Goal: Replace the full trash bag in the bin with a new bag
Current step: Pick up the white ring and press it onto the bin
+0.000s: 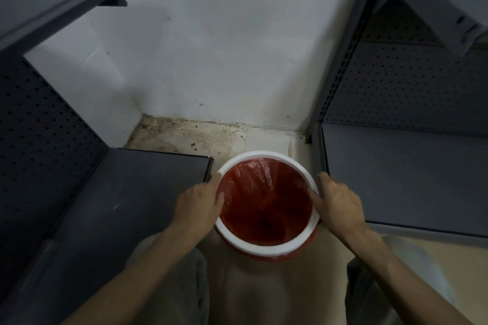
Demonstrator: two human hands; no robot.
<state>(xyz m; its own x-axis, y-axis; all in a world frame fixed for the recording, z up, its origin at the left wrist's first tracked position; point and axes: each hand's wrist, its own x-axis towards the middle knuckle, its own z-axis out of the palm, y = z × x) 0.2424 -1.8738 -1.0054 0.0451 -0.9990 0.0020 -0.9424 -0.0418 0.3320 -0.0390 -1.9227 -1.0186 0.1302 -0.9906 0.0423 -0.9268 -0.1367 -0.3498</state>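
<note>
A white wall [211, 47] fills the far side of the view, meeting a stained, pale floor [190, 137] in a corner strewn with small dark bits. Dark grey metal shelving stands on both sides: the left shelf unit [79, 206] with its perforated back panel and flat base shelf, and the right shelf unit [396, 171] likewise, with a slotted upright at its front corner. Between the two base shelves, on the floor and nearer the right unit, sits the bin [266, 248], a round tub with a white ring around its top. A red bag [264, 206] lines it, hanging wrinkled down the inside, and a strip of red shows below the ring on the near side. Both bare forearms reach in from the bottom corners, angled towards the bin, over the person's knees in grey fabric. The left hand [198, 208] lies palm down on the ring's left edge, thumb tipped inside against the bag, forefinger stretched along the rim; it is loosely curled, not pinching anything that can be seen. The right hand [335, 200] rests on the right edge, one finger dipping inside onto the red film, the others draped outside the ring; whether it grips the plastic cannot be told.
</note>
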